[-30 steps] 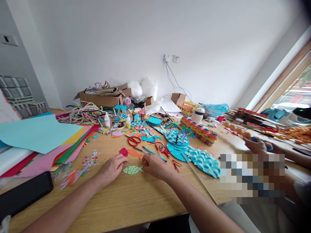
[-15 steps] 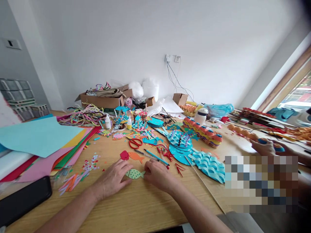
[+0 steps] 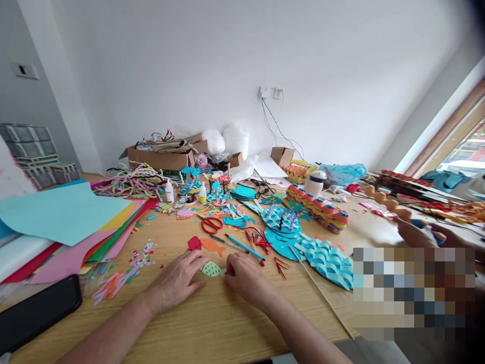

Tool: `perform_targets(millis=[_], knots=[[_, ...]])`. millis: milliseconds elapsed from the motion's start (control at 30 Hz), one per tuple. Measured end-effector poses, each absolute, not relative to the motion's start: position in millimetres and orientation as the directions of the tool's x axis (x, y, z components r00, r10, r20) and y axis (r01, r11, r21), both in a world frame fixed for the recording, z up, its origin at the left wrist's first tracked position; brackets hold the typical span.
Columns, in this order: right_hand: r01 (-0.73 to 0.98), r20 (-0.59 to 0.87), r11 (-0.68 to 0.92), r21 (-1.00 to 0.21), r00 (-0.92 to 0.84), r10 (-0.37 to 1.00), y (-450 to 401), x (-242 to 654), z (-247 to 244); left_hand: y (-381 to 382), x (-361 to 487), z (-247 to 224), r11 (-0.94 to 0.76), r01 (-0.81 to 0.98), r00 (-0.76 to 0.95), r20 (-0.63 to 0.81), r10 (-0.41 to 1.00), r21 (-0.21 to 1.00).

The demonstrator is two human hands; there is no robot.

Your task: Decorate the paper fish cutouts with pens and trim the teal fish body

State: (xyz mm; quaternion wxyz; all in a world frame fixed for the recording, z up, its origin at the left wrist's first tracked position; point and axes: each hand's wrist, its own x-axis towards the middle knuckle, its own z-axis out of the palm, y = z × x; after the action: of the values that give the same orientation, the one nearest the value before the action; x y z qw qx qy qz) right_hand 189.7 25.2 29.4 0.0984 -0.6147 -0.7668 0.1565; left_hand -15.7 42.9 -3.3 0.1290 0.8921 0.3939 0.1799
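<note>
A light green paper fish (image 3: 212, 269) with dark dots lies on the wooden table between my hands. My right hand (image 3: 244, 277) is closed in a pinch on the fish's tail end. My left hand (image 3: 182, 278) rests by the other end, fingers apart, the fingertips close to the fish's head. Just behind it are a red paper piece (image 3: 194, 243) and an orange paper fish (image 3: 212, 246). Red-handled scissors (image 3: 211, 225) and a blue pen (image 3: 242, 244) lie farther back.
Coloured paper sheets (image 3: 60, 212) and a black phone (image 3: 41, 313) are at the left. A wooden stick (image 3: 322, 291) and blue woven paper (image 3: 328, 260) lie right. Another person's hand (image 3: 417, 235) holds an orange and blue egg-carton piece at the far right.
The green fish has shifted slightly right and its head end shows clear of my left fingers. At the right, the other person's hands have moved a little right with the carton piece.
</note>
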Motion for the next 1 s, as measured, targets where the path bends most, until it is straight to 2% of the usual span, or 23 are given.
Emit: perform_targets(millis=[167, 400, 733, 1000], knots=[[0.91, -0.079, 0.158, -0.382, -0.203, 0.976, 27, 188, 31, 48, -12, -2, -0.588, 0.689, 0.572, 0.179, 0.8, 0.424], [0.914, -0.106, 0.137, -0.383, -0.191, 0.976, 28, 188, 36, 57, -3, 9, -0.497, 0.742, 0.533, 0.053, 0.844, 0.449], [0.885, -0.04, 0.153, -0.44, -0.189, 0.981, 29, 191, 25, 68, 4, 17, -0.529, 0.724, 0.598, -0.02, 0.801, 0.442], [0.869, -0.004, 0.157, -0.469, -0.179, 0.984, 30, 193, 18, 69, 7, 20, -0.55, 0.703, 0.624, -0.02, 0.781, 0.451]])
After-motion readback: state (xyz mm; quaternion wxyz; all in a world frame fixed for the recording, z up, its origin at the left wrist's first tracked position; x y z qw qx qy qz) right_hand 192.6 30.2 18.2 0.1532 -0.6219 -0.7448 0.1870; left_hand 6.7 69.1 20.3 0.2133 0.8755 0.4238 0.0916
